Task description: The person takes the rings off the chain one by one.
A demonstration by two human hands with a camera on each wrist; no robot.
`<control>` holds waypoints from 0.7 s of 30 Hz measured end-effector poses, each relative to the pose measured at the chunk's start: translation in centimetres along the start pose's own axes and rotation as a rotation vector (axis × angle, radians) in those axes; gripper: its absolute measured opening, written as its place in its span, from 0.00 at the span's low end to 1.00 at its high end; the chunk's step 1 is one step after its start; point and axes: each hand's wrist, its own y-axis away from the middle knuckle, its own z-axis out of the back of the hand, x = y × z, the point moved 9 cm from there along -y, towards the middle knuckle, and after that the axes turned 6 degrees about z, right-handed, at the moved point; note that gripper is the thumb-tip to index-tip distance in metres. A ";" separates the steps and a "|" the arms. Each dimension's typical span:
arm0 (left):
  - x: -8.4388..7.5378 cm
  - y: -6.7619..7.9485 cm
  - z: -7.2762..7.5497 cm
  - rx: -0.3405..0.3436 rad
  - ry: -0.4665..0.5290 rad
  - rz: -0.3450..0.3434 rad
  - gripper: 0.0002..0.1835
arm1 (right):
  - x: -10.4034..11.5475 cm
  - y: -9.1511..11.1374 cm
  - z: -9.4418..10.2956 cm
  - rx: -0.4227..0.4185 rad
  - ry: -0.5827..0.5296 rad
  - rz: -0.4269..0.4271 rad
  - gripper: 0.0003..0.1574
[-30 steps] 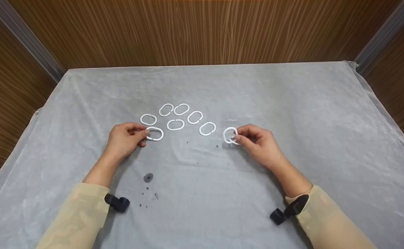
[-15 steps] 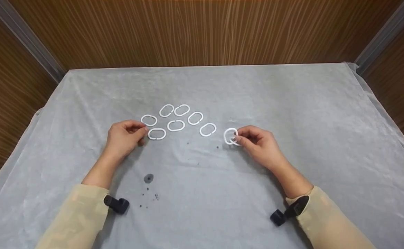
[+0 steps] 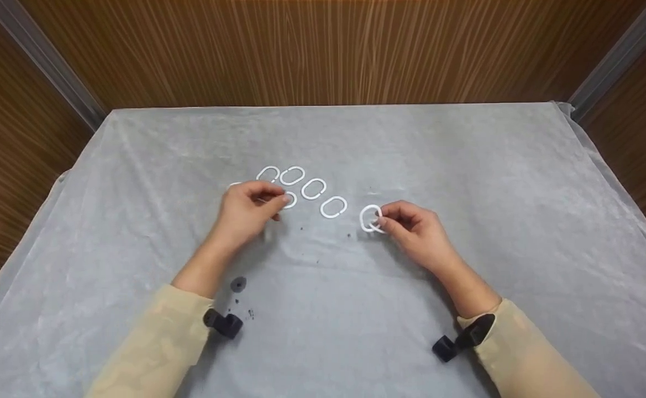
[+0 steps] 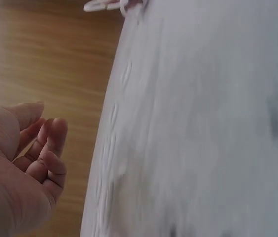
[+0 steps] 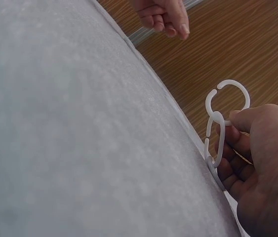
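Observation:
In the head view my right hand (image 3: 418, 226) pinches a white split oval ring (image 3: 363, 218) between thumb and fingers. The right wrist view shows this ring (image 5: 248, 94) with a gap in its side and a second ring (image 5: 222, 140) linked through it. Something white continues below, too unclear to count. My left hand (image 3: 248, 213) hovers over the left end of the loose rings, thumb and fingers loosely bent. Nothing lies between them in the left wrist view, where the hand (image 4: 20, 158) appears at left. It partly hides one loose ring (image 3: 292, 200) and covers others.
Several white split rings lie loose on the grey cloth (image 3: 323, 331), among them a ring (image 3: 334, 216) nearest the right hand. Dark specks and a round dark spot (image 3: 239, 284) mark the cloth. A wood-grain wall (image 3: 323, 55) stands behind the table.
My left hand has let go of a ring, leaving it with the loose ones, and moved right over them. My right hand stays almost still with its linked rings.

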 end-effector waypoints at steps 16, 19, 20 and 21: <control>-2.3 0.2 -9.0 0.159 0.118 -0.071 0.07 | -0.1 0.0 -0.1 0.011 -0.010 -0.015 0.07; -2.1 0.3 -9.9 0.174 0.146 -0.070 0.07 | 0.0 -0.1 -0.1 0.011 -0.012 -0.012 0.07; -2.0 0.4 -10.2 0.179 0.158 -0.069 0.07 | 0.0 -0.1 -0.1 0.010 -0.013 -0.010 0.06; -1.9 0.4 -10.4 0.183 0.172 -0.062 0.07 | 0.1 0.0 -0.1 0.011 -0.014 -0.008 0.06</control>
